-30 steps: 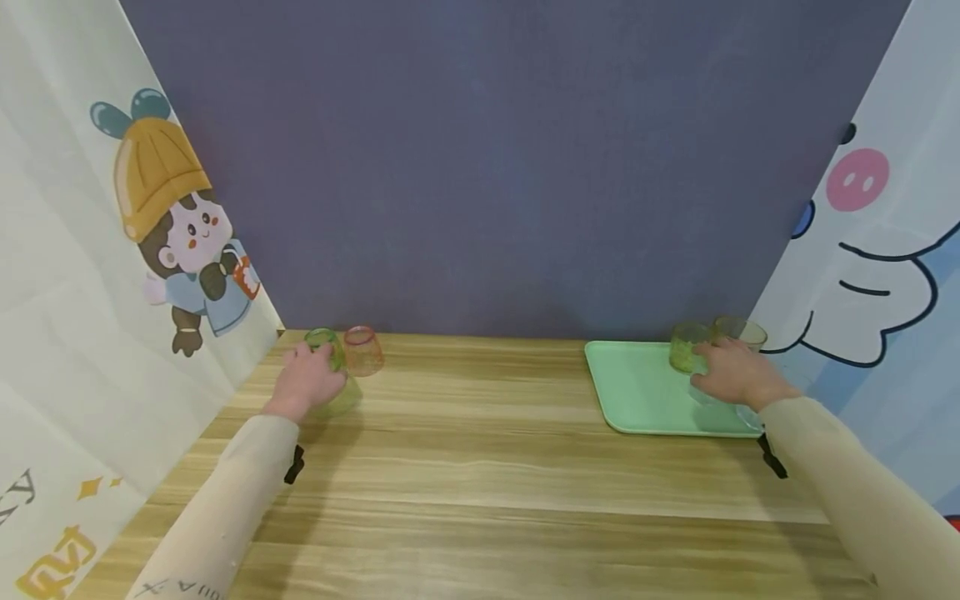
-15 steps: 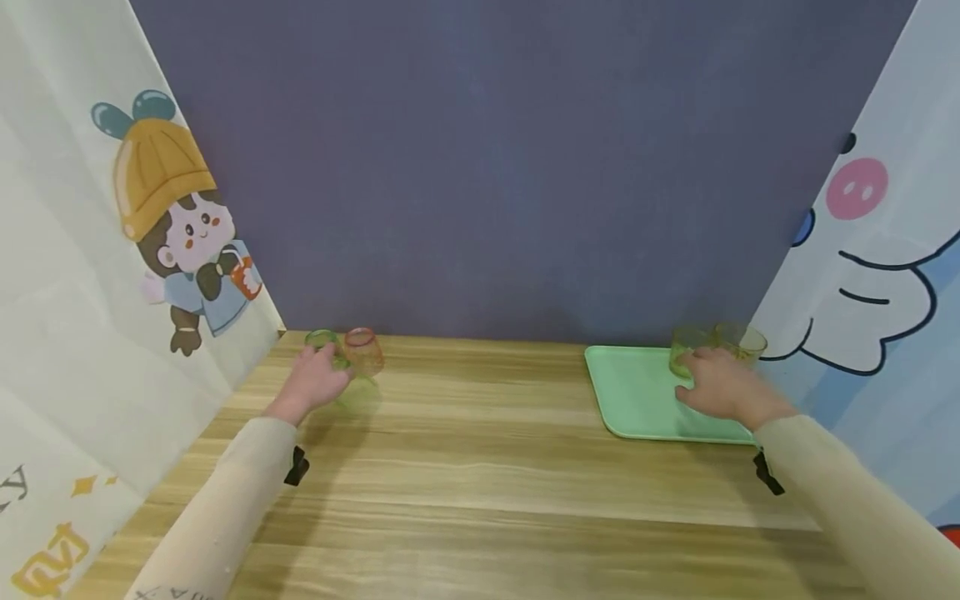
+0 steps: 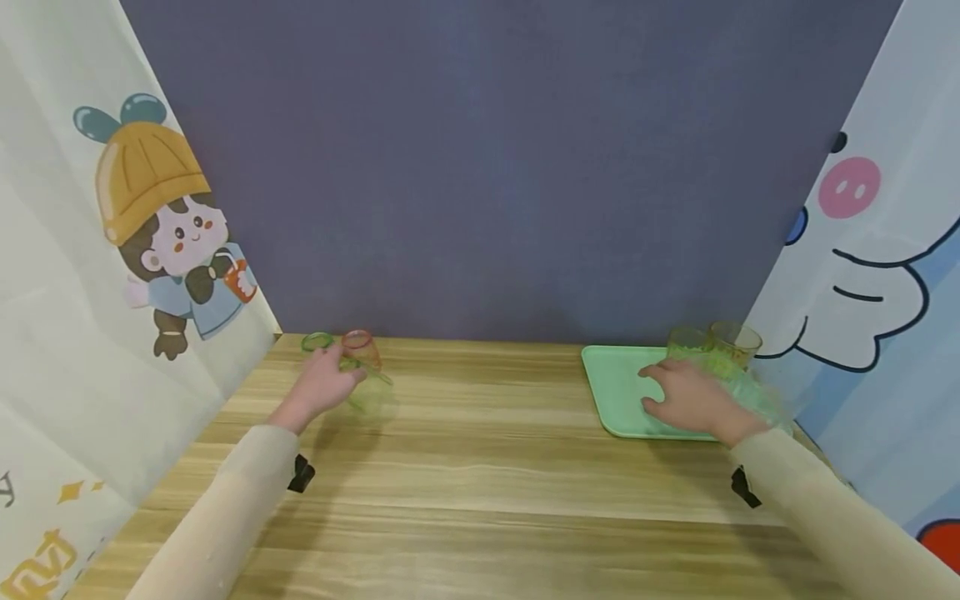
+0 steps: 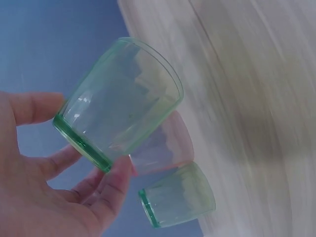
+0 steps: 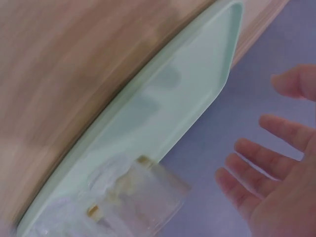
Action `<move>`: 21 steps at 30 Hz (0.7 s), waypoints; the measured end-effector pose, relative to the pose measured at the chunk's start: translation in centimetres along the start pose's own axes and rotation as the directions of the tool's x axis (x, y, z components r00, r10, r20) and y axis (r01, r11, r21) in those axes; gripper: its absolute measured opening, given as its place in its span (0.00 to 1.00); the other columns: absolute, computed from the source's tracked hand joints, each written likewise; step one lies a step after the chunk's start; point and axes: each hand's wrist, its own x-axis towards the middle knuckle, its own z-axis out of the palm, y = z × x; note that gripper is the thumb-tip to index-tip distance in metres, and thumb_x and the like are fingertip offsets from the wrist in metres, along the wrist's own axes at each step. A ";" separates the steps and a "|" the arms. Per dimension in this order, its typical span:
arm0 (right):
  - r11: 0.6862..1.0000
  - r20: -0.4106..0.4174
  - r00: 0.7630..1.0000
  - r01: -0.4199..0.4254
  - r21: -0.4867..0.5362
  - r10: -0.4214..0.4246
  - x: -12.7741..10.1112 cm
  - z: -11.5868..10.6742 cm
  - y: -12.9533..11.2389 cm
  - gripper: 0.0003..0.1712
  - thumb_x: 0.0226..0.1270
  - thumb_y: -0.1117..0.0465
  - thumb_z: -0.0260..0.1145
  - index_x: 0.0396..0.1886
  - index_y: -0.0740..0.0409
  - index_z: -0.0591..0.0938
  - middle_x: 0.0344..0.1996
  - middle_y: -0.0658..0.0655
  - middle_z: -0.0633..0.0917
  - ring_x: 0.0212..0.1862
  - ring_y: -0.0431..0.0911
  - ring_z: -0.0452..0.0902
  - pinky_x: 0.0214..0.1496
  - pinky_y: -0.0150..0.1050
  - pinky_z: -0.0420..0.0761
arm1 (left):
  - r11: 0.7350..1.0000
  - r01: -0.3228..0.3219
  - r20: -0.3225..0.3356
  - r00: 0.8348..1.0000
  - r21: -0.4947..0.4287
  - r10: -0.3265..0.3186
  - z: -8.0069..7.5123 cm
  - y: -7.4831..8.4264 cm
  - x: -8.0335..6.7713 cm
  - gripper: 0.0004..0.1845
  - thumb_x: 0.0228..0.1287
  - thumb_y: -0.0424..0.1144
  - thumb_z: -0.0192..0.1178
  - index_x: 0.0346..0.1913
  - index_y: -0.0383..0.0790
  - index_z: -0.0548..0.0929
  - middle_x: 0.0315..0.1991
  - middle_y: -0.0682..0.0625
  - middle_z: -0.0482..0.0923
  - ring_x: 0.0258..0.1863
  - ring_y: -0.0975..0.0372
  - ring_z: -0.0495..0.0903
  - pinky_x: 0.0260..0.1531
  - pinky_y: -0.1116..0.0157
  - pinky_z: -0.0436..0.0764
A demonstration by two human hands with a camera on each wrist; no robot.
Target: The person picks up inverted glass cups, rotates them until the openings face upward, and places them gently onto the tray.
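Observation:
My left hand [image 3: 322, 383] pinches a clear green cup [image 4: 123, 98] by its thick base, thumb on one side and fingers on the other, its mouth tilted toward the table. Behind it a pink cup [image 4: 170, 148] and a second green cup [image 4: 180, 195] stand mouth down on the wood. At the right, my right hand [image 3: 693, 400] hovers over a mint-green tray [image 3: 611, 392] with its fingers spread and nothing between them. Two yellowish cups [image 3: 738, 337] stand at the tray's back right. Clear cups [image 5: 138, 197] at the same end look blurred.
A wooden table [image 3: 480, 467] runs between the two hands. At its back rises a dark grey-blue panel [image 3: 510, 183]. Printed curtains hang at the left [image 3: 52, 292] and right [image 3: 885, 333] sides.
The left hand has drawn the green cup slightly right, away from the two cups behind. The right hand has shifted left across the tray, its thumb and fingers spreading wider.

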 end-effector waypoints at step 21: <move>0.949 0.005 0.999 -0.044 0.311 0.044 0.1 0.8 -3.9 0.28 0.71 0.53 0.67 0.64 0.65 0.79 0.60 0.68 0.79 0.59 0.65 0.76 0.56 0.61 0.77 | 0.993 -0.060 -0.064 0.996 -0.099 0.054 2.2 2.0 -0.8 0.33 0.73 0.47 0.56 0.69 0.25 0.66 0.64 0.24 0.67 0.65 0.33 0.64 0.61 0.35 0.67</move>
